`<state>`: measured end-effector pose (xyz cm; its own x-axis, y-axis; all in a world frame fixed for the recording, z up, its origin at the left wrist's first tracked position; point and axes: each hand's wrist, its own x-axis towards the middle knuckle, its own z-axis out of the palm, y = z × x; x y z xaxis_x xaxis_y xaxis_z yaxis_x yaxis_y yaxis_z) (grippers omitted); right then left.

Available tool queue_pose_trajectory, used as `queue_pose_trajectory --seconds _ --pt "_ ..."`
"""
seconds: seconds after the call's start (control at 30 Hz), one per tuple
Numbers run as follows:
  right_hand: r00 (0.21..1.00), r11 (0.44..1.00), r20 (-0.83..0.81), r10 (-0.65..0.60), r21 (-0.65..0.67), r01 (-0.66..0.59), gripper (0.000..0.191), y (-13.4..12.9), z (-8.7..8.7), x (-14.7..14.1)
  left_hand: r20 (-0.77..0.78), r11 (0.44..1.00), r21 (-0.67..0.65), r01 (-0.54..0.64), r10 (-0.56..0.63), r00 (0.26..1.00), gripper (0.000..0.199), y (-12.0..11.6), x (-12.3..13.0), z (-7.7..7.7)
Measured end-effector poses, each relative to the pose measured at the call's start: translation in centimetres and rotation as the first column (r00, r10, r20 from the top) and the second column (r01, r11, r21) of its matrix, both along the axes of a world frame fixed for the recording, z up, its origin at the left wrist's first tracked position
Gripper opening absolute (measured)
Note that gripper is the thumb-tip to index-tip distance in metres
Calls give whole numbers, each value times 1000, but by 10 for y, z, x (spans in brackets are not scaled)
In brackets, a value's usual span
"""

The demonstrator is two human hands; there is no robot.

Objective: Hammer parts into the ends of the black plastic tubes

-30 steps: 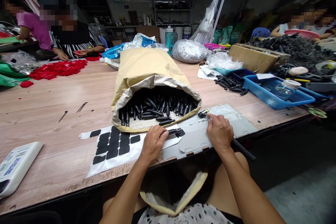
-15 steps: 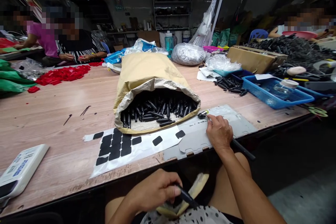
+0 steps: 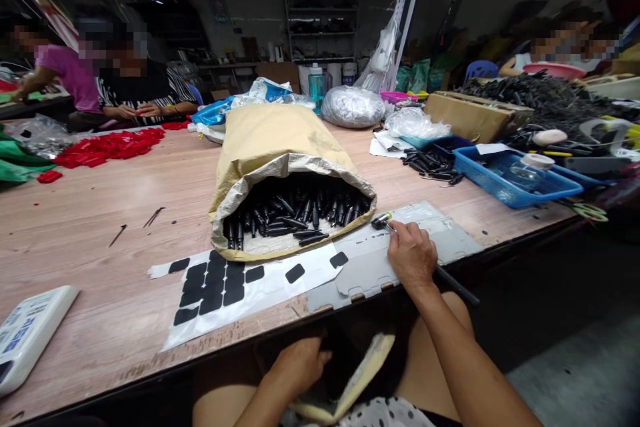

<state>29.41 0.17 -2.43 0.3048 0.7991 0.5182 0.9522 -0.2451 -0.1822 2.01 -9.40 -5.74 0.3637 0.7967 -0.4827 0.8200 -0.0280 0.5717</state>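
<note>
My right hand [image 3: 413, 253] is closed round a small hammer [image 3: 383, 220]. The hammer's head rests near a grey plastic board [image 3: 435, 240], and its black handle [image 3: 457, 285] sticks out behind my wrist. Below the table edge my left hand [image 3: 300, 363] hovers over a yellowish sack mouth [image 3: 373, 360] at my lap. Its thumb and finger look apart, partly in shadow, and no part shows between them. A large paper sack [image 3: 280, 127] lies on the table, its mouth facing me, full of black tubular plastic parts [image 3: 300, 213].
White backing sheets with black stickers [image 3: 215, 287] lie before the sack. A white device [image 3: 37, 333] sits at left. Red pieces [image 3: 113, 147] are heaped further back. At right stand a blue tray [image 3: 517, 177] and a cardboard box [image 3: 475, 113]. Other people sit across the table.
The black tubular part my left hand held is out of sight, and that hand has drawn lower toward the table's underside. My right hand keeps its hold on the hammer. The view has shifted slightly.
</note>
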Motion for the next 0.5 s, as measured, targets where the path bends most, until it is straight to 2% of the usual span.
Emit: queue_pose_trajectory --seconds 0.1,0.13,0.17,0.23,0.27,0.3,0.33,0.37,0.4,0.43,0.5 --pt "1000 1000 4 -4 3 4 28 0 -1 0 154 956 9 292 -290 945 29 3 0 52" --pt "1000 1000 4 -5 3 5 28 0 -1 0 243 949 33 314 -312 918 26 9 -1 68" --pt "1000 1000 3 -5 4 5 28 1 -1 0 313 957 101 271 -290 905 22 18 -1 81" --pt "1000 1000 2 -3 6 3 28 1 -2 1 369 949 314 39 -160 915 22 44 -4 96" --pt "1000 1000 2 -2 7 2 28 1 -2 1 369 894 436 -106 -70 927 23 59 -5 97" --pt "1000 1000 1 -1 9 1 28 1 -2 1 355 813 541 -215 10 935 23 75 -7 94" --pt "1000 1000 0 -1 10 1 28 1 -2 1 338 729 621 -287 81 938 21 91 -9 89" --pt "1000 1000 -2 -1 11 1 28 1 -2 1 315 673 671 -309 118 942 18 105 -11 82" --pt "1000 1000 -3 1 12 -1 28 1 -2 1 283 648 700 -299 132 950 14 117 -13 74" --pt "1000 1000 -4 4 13 -4 28 1 -2 1 247 649 711 -271 131 960 10 127 -14 67" --pt "1000 1000 -8 12 14 -12 28 0 -1 1 177 687 699 -200 105 979 7 139 -15 58"
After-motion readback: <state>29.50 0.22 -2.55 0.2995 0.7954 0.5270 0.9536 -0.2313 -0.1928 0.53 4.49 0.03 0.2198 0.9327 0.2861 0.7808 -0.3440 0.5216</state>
